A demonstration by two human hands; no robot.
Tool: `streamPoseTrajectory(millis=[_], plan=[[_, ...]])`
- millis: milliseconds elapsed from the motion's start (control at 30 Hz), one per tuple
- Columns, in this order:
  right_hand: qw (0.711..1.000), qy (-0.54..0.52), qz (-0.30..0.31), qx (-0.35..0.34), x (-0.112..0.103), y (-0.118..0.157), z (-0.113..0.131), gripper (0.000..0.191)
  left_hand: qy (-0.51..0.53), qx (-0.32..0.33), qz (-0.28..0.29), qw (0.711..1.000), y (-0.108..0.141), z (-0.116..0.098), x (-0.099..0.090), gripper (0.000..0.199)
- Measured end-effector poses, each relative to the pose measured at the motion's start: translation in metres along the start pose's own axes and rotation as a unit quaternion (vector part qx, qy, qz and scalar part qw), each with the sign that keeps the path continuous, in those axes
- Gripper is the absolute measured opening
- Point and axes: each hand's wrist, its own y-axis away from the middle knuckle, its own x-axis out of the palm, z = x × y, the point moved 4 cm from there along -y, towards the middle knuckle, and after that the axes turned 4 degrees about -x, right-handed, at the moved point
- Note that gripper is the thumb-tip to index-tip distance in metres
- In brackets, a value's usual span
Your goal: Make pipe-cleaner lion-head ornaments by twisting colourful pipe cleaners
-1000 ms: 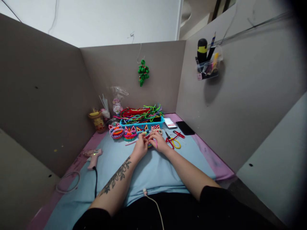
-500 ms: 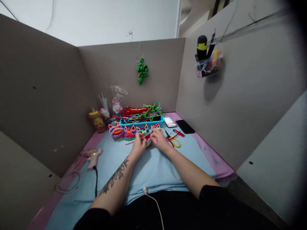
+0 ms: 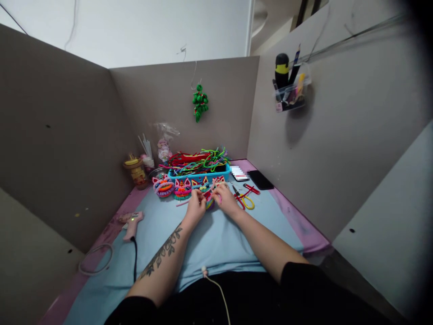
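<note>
My left hand and my right hand meet over the middle of the blue cloth, both closed in a pinch. Between them is a small multicoloured pipe-cleaner figure, with pink, red and yellow showing; the fingers hide most of it. A pink pipe cleaner sticks out to the left of my left hand. Just behind stand several finished pipe-cleaner animal heads, among them a pink and orange one and a pink and teal one. To the right of my right hand lie scissors with red and yellow handles.
A blue basket heaped with pipe cleaners stands at the back. A pink glue gun with a black cord lies left. A black phone lies right. Grey partition walls enclose the table; a pen holder hangs on the right one.
The whole view has shifted slightly with my head. Both hands keep nearly the same place and grip on the figure.
</note>
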Motion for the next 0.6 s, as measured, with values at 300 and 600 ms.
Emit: streamPoseTrajectory(millis=[300,600], plan=[[0.997,-0.048,0.011,-0.052,0.003,0.013,0.029,0.009,0.034,-0.067,-0.117,0.99,-0.004,0.006,-0.005,0.025],[0.991,0.038,0.102,-0.072,0.024,0.023,0.029,0.008,0.228,-0.221,-0.121,0.941,-0.003,0.024,0.001,0.036]])
